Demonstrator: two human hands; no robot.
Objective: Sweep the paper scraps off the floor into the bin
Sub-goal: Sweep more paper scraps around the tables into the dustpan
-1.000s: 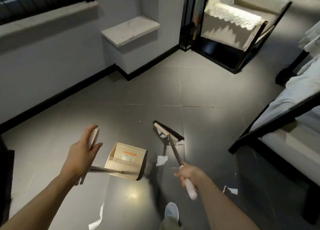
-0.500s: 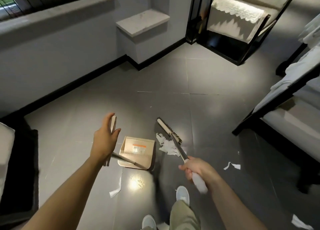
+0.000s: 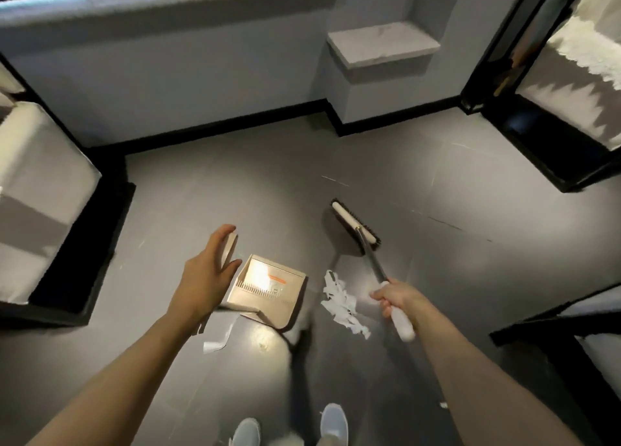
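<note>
A beige dustpan (image 3: 268, 291) sits on the grey floor, its long handle running up to my left hand (image 3: 205, 277), which holds the beige grip at the top. My right hand (image 3: 398, 299) grips the white handle of a broom (image 3: 356, 225); the brush head, beige with black bristles, rests on the floor beyond the dustpan. A pile of white paper scraps (image 3: 342, 306) lies between dustpan and right hand. One loose strip (image 3: 218, 339) lies just below the dustpan. A tiny scrap (image 3: 443, 405) lies near my right forearm.
A cushioned seat with a black frame (image 3: 50, 210) stands at the left. Another chair (image 3: 571, 109) is at the back right, and a black frame (image 3: 554, 321) at the right edge. A wall with black skirting and a ledge (image 3: 383, 43) closes the back. My shoes (image 3: 332, 422) show below.
The view has swung left, bringing the left seat into sight. The broom head has drawn away from the scraps, which now lie in a pile right of the dustpan.
</note>
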